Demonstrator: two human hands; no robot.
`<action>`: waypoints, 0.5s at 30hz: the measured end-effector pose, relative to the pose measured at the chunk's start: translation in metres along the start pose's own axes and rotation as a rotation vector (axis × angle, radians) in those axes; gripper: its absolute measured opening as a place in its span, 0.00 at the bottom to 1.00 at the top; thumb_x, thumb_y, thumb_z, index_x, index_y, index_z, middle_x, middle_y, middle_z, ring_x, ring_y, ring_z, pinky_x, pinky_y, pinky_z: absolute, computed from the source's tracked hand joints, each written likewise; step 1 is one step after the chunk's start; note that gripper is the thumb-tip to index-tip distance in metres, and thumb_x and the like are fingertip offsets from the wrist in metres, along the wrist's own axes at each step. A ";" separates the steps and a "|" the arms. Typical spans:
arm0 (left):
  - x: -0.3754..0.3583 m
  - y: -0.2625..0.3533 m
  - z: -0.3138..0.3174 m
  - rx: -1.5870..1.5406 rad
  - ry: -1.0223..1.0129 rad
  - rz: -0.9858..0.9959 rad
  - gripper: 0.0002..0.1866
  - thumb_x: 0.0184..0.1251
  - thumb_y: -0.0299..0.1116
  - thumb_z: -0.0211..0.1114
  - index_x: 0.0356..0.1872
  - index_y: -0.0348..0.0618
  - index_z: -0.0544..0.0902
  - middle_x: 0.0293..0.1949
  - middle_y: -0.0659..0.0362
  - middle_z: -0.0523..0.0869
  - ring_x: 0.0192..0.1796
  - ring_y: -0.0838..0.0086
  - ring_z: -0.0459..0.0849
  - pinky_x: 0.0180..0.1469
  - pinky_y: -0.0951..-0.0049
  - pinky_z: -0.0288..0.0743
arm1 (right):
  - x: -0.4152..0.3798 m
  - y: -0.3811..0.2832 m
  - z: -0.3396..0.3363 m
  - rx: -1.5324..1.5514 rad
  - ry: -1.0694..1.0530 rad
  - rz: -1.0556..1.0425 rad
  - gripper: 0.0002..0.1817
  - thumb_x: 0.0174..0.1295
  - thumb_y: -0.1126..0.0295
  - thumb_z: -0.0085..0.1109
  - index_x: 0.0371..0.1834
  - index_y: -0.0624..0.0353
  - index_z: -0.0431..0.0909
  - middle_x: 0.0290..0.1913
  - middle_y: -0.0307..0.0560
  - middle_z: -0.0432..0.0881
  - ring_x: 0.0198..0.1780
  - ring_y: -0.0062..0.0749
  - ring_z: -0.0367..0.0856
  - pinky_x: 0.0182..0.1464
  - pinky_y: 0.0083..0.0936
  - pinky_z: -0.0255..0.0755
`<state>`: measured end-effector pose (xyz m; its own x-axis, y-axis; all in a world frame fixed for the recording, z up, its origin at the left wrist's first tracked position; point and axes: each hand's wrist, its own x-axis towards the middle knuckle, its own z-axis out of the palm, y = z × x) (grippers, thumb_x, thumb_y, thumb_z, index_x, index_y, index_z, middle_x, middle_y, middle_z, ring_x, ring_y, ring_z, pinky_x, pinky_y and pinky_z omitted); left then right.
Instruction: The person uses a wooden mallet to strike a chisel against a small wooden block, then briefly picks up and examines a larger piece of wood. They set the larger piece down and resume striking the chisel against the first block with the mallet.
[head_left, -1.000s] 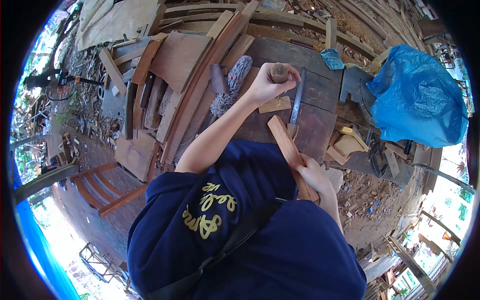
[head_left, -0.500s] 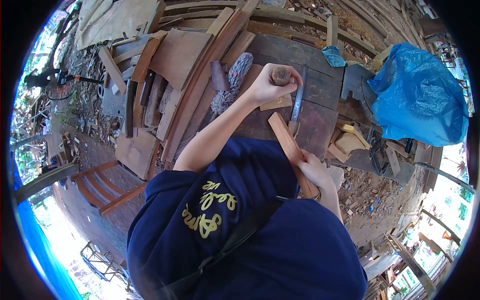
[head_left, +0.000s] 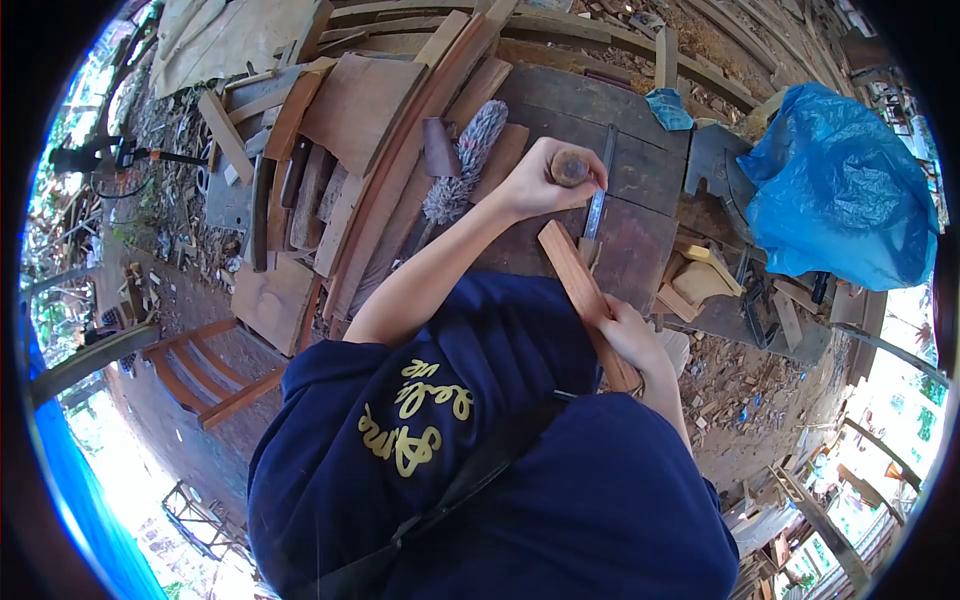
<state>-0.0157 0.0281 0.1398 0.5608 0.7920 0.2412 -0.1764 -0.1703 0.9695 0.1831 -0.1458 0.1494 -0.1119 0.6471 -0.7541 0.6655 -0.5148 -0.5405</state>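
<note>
My left hand (head_left: 543, 178) is wrapped round a brown, round-ended wooden handle (head_left: 570, 168), seen end-on. Whatever lies below that grip is hidden by the hand. Past the fingers, a long narrow metal strip (head_left: 596, 213) lies on the dark bench (head_left: 640, 222), with a short wooden part at its near end. My right hand (head_left: 632, 335) grips a reddish-brown wooden bar (head_left: 573, 275), which slants from the bench edge towards my body. Close to my left wrist are a fluffy grey duster (head_left: 480, 145) and a brown sheet (head_left: 440, 148) that looks like sandpaper.
Boards and offcuts (head_left: 360, 115) are stacked on the left. At right are a crumpled blue plastic bag (head_left: 840, 190), a pale wooden block (head_left: 703, 275) and a clamp-like black tool (head_left: 757, 318). A slatted wooden frame (head_left: 210, 375) stands at lower left.
My left hand has shifted slightly right with the handle. The light wooden block that showed just below it no longer shows. My right hand and the bar have barely moved.
</note>
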 end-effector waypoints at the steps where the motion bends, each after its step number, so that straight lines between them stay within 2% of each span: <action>1: -0.003 -0.004 0.002 0.001 0.000 0.001 0.04 0.56 0.24 0.66 0.31 0.34 0.85 0.24 0.63 0.82 0.29 0.84 0.78 0.35 0.81 0.70 | -0.002 -0.004 0.000 -0.007 0.008 0.011 0.28 0.63 0.58 0.53 0.64 0.62 0.74 0.54 0.65 0.83 0.59 0.54 0.80 0.62 0.37 0.69; 4: -0.010 -0.014 0.005 0.013 -0.026 -0.065 0.06 0.55 0.25 0.66 0.31 0.33 0.86 0.27 0.60 0.85 0.31 0.81 0.80 0.37 0.79 0.73 | -0.003 -0.008 -0.001 -0.008 0.024 0.007 0.28 0.63 0.58 0.55 0.64 0.64 0.74 0.54 0.66 0.82 0.60 0.54 0.80 0.62 0.37 0.69; 9: -0.005 -0.011 -0.005 -0.052 0.038 -0.060 0.07 0.53 0.26 0.64 0.30 0.33 0.86 0.26 0.61 0.85 0.31 0.82 0.80 0.37 0.80 0.72 | 0.011 0.008 0.007 0.031 0.091 -0.061 0.29 0.63 0.60 0.56 0.63 0.67 0.74 0.55 0.68 0.81 0.61 0.55 0.79 0.63 0.37 0.68; 11: -0.001 -0.010 -0.010 -0.048 0.061 -0.083 0.06 0.52 0.25 0.63 0.29 0.35 0.87 0.27 0.63 0.85 0.32 0.83 0.80 0.37 0.79 0.73 | 0.020 0.009 0.007 0.141 0.078 -0.066 0.29 0.63 0.60 0.57 0.62 0.70 0.74 0.55 0.67 0.82 0.60 0.53 0.79 0.63 0.36 0.68; 15: 0.008 -0.008 -0.013 -0.058 0.079 -0.095 0.06 0.51 0.25 0.63 0.27 0.36 0.86 0.27 0.64 0.85 0.31 0.83 0.79 0.38 0.79 0.73 | 0.023 0.001 0.006 0.170 0.106 -0.070 0.29 0.64 0.60 0.57 0.62 0.72 0.74 0.54 0.65 0.82 0.59 0.49 0.80 0.63 0.34 0.67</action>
<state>-0.0204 0.0436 0.1330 0.5126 0.8469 0.1416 -0.1732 -0.0595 0.9831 0.1767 -0.1344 0.1292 -0.0698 0.7355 -0.6739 0.5235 -0.5480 -0.6524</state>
